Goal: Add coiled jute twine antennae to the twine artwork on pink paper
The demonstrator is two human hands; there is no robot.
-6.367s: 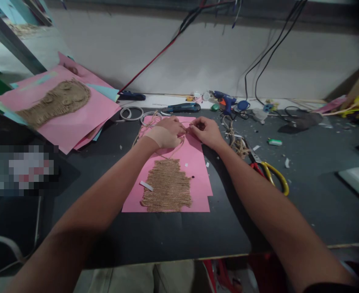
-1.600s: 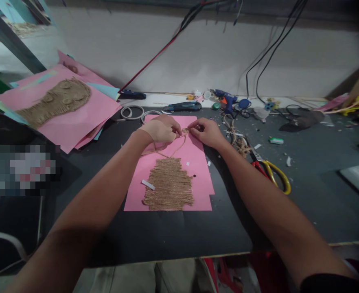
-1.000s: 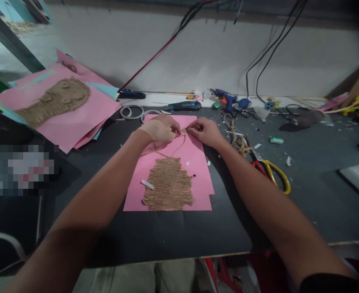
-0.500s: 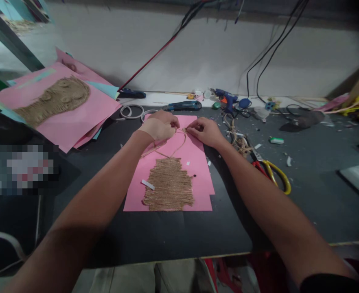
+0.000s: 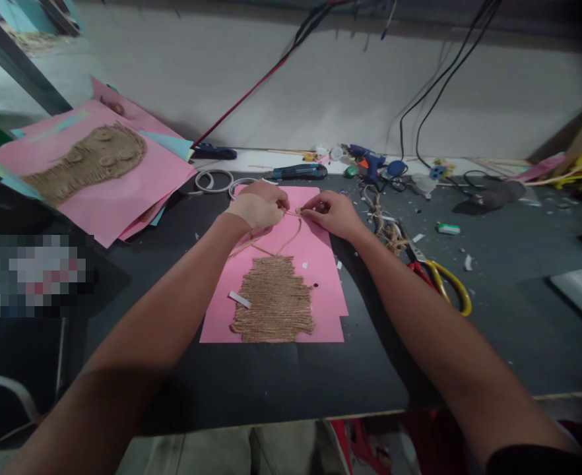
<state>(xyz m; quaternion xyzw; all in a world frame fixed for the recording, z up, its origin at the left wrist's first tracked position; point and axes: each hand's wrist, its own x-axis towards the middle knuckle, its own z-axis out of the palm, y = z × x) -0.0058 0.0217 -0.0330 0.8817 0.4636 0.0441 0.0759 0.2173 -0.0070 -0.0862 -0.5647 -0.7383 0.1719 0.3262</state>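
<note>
Pink paper (image 5: 328, 284) lies on the dark table in front of me, and rows of brown twine (image 5: 274, 300) cover its lower part. Over the upper part, my left hand (image 5: 260, 203) pinches a loose length of twine (image 5: 299, 229). Close by on the right, my right hand (image 5: 334, 212) has its fingertips closed on the same strand, near a small coil. The strand runs down from the fingers to the top of the twine rows. A white strip (image 5: 240, 299) rests across the rows' left edge.
Scissors (image 5: 432, 270) with red and yellow handles and a twine tangle (image 5: 388, 231) lie right of the paper. Behind are a utility knife (image 5: 298, 171), tape rolls (image 5: 214, 181) and a blue glue gun (image 5: 367, 161). Stacked pink sheets (image 5: 117, 211) stand at the left.
Almost nothing differs. My left fingers have shifted very slightly, while my right hand stays at the same spot on the twine.
</note>
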